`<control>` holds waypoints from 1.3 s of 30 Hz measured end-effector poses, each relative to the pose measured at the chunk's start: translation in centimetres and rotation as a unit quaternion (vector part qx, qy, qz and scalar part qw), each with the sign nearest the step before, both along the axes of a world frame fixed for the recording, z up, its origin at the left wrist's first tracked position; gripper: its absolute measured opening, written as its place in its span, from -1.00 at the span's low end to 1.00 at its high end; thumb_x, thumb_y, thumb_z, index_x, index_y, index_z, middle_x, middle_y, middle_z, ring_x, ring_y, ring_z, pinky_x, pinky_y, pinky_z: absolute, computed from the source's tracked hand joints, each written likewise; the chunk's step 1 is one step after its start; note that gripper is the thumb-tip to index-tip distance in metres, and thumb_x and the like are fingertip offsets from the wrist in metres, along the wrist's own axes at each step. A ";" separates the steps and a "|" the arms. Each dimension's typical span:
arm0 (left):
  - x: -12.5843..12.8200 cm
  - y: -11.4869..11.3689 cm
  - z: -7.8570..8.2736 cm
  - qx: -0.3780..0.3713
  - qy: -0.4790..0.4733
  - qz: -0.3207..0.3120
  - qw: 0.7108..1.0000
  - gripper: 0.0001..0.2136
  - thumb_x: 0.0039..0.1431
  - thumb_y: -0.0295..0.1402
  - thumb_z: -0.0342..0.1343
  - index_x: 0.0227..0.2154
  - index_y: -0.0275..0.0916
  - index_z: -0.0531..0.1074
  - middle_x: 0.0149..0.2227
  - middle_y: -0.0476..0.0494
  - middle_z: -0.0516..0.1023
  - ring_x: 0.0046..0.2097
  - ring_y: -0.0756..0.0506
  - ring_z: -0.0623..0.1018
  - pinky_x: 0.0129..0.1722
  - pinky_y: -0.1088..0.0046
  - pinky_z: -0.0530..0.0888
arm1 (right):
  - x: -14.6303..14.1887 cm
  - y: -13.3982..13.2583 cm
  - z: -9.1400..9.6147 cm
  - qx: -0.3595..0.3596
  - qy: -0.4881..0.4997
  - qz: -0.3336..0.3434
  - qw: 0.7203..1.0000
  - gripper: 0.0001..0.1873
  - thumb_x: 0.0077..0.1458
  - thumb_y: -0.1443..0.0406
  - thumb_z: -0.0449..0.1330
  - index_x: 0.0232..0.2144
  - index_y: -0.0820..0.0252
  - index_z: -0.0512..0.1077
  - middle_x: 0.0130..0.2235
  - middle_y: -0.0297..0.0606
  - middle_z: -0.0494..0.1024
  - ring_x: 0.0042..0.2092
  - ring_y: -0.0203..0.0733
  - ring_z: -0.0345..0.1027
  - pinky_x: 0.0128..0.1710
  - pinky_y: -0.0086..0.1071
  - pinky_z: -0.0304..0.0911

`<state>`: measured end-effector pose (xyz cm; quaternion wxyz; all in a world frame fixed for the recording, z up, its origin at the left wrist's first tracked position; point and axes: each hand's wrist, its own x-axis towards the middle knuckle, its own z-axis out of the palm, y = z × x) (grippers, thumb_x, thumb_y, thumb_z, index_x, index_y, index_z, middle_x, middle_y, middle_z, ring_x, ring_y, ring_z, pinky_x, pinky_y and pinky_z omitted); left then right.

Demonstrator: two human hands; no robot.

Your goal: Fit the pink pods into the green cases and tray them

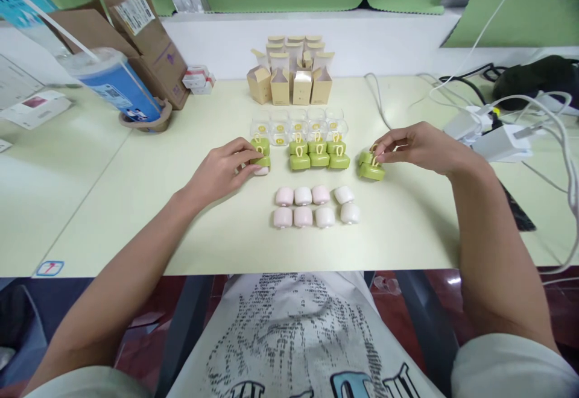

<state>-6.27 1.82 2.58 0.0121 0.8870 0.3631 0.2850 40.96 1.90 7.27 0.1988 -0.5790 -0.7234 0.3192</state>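
My left hand (222, 169) pinches a green case (261, 152) at the left end of the green row, with a pink piece (261, 170) just under its fingertips. My right hand (418, 145) pinches the loop of another green case (371, 166) set apart on the right. Between them sit several more green cases (319, 154) in two rows. Several pink pieces (303, 206) lie in two rows nearer to me. Behind the green cases stands a row of clear cubes (298, 124) with yellow faces.
Small tan cartons (293, 72) stand at the back of the pale table (136, 205). A blue cup with a straw (120, 87) and cardboard boxes (149, 36) are at the back left. White cables and power adapters (502, 138) crowd the right side.
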 end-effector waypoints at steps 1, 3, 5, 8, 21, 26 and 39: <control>0.0 0.0 0.0 0.002 0.001 0.000 1.000 -0.59 0.62 0.01 0.12 0.03 -0.16 0.74 -0.01 -0.26 0.72 -0.10 -0.16 0.73 0.02 0.25 0.71 | 0.0 0.0 -0.1 -0.001 0.004 -0.003 1.000 -0.40 -0.08 -0.32 0.58 -0.32 -0.01 0.75 -0.06 -0.15 0.82 -0.03 0.16 0.63 0.10 0.10 0.53; 0.0 0.0 0.0 0.006 0.004 -0.003 1.000 -0.61 0.62 -0.01 0.13 0.04 -0.17 0.74 0.00 -0.26 0.72 -0.11 -0.15 0.73 0.01 0.26 0.71 | 0.0 0.0 -0.2 -0.006 0.019 -0.011 1.000 -0.42 -0.11 -0.29 0.61 -0.33 0.01 0.74 0.04 -0.13 0.80 0.03 0.17 0.62 0.16 0.11 0.51; 0.0 0.0 0.0 0.012 0.004 -0.010 1.000 -0.63 0.62 -0.04 0.14 0.04 -0.18 0.74 0.00 -0.26 0.72 -0.13 -0.14 0.72 -0.01 0.27 0.71 | 0.2 0.0 -0.3 -0.010 0.036 -0.018 0.999 -0.41 -0.13 -0.26 0.63 -0.33 0.04 0.73 0.14 -0.08 0.75 0.10 0.19 0.61 0.22 0.12 0.48; -0.1 0.0 0.2 0.017 0.004 -0.016 1.000 -0.66 0.62 -0.08 0.17 0.04 -0.18 0.74 -0.01 -0.25 0.72 -0.16 -0.13 0.72 -0.04 0.30 0.70 | 0.4 -0.2 -0.2 -0.013 0.053 -0.015 0.998 -0.39 -0.15 -0.26 0.64 -0.34 0.08 0.73 0.19 -0.01 0.71 0.19 0.21 0.59 0.29 0.10 0.46; -0.2 -0.1 0.3 0.001 0.013 -0.002 1.000 -0.63 0.61 -0.04 0.14 0.05 -0.16 0.74 0.01 -0.25 0.70 -0.19 -0.13 0.70 -0.10 0.27 0.69 | 0.7 -2.1 2.0 0.012 0.172 0.001 0.985 -0.57 -0.03 -0.09 0.66 -0.39 0.01 0.65 0.00 -0.01 0.75 0.28 0.28 0.53 0.10 0.05 0.41; 0.5 -0.5 0.4 0.056 -0.009 0.022 0.998 -0.67 0.55 0.00 0.24 0.06 -0.10 0.72 0.00 -0.23 0.70 -0.16 -0.14 0.67 -0.22 0.28 0.63 | -2.0 -2.7 1.8 0.031 0.246 -0.045 0.968 -0.48 0.04 -0.12 0.61 -0.24 -0.02 0.48 -0.07 -0.04 0.75 -0.18 -0.04 0.54 -0.20 -0.10 0.33; 6.0 -5.2 0.1 -0.059 -0.175 -0.020 0.983 -0.58 0.62 0.09 0.10 0.30 -0.02 0.45 0.22 -0.30 0.59 0.26 -0.27 0.63 0.06 0.08 0.73 | -16.5 -6.1 0.5 0.157 0.173 0.112 0.966 -0.73 0.49 0.02 0.26 0.06 -0.02 0.53 0.10 -0.19 0.68 -0.08 -0.08 0.62 -0.02 -0.17 0.53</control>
